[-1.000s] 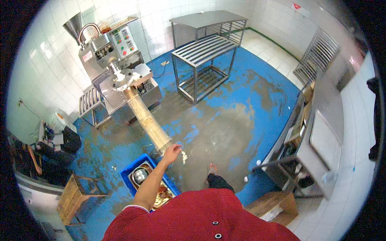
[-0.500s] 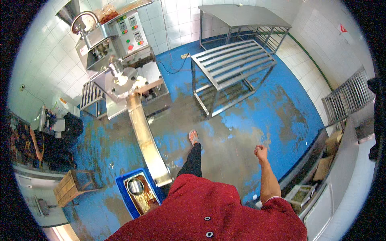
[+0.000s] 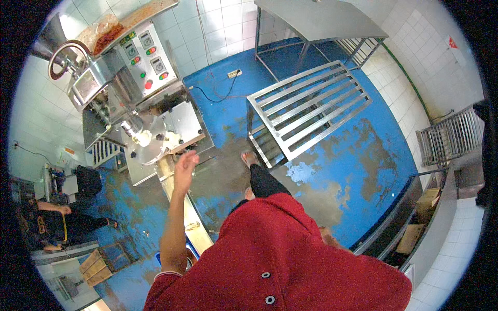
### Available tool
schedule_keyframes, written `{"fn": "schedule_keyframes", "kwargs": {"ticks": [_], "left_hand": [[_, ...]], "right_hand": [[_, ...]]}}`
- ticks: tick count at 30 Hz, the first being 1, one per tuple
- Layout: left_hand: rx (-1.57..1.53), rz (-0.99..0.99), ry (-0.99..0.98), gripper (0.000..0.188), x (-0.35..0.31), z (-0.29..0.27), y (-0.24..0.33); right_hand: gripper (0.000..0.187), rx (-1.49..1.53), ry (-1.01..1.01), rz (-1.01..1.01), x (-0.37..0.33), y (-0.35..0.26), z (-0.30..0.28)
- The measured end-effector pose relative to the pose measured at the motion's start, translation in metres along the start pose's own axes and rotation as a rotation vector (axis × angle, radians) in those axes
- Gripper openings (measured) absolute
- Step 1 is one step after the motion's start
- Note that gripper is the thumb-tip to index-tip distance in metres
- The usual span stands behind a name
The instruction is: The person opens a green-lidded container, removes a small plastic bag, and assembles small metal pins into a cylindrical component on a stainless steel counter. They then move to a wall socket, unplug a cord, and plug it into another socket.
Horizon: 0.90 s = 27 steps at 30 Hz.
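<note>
My left hand [image 3: 185, 168] reaches out over the far end of a long pale conveyor or chute [image 3: 197, 223], its fingers loosely stretched with nothing in them. Just beyond it stands a steel food machine [image 3: 148, 67] with a panel of buttons and dials. Pale dough-like bits lie on the machine's round disc [image 3: 154, 147], below a metal nozzle [image 3: 133, 129]. My right hand [image 3: 329, 237] is down beside my red shirt, largely hidden by it, and its fingers cannot be made out.
A slatted steel rack [image 3: 311, 109] stands ahead, with a steel table [image 3: 321, 20] behind it. The blue floor [image 3: 363, 155] is worn and looks wet. A blue crate [image 3: 192, 249] shows partly behind my left arm. Another person [image 3: 46, 223] is at far left, near a wooden stool [image 3: 97, 267].
I have moved nearer the machine. My left hand has come into view, stretched over the conveyor. My right hand, earlier held out at the right, has swung back toward my body.
</note>
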<state>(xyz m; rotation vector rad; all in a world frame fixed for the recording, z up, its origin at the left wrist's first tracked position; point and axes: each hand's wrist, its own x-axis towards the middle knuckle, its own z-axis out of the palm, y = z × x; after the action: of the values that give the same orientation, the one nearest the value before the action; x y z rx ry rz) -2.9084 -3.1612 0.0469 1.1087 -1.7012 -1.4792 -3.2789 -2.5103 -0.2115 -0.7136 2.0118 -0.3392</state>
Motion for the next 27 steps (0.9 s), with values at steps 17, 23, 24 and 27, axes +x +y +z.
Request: {"fn": "schedule_keyframes", "kwargs": {"ticks": [17, 23, 24, 27], "left_hand": [[0.006, -0.699, 0.129, 0.029, -0.084, -0.021, -0.160], [-0.064, -0.870, 0.166, 0.034, -0.092, 0.001, -0.163], [-0.121, -0.878, 0.170, 0.035, -0.075, 0.010, -0.163], [0.013, -0.747, 0.125, 0.038, 0.011, 0.050, -0.164]], "right_hand": [[0.019, 0.506, 0.572, -0.189, 0.184, -0.340, -0.261], [0.020, 0.355, 0.476, -0.346, 0.271, -0.464, -0.298], [0.020, 0.306, 0.445, -0.358, 0.288, -0.483, -0.300], [0.020, 0.265, 0.456, -0.555, 0.328, -0.527, -0.299]]}}
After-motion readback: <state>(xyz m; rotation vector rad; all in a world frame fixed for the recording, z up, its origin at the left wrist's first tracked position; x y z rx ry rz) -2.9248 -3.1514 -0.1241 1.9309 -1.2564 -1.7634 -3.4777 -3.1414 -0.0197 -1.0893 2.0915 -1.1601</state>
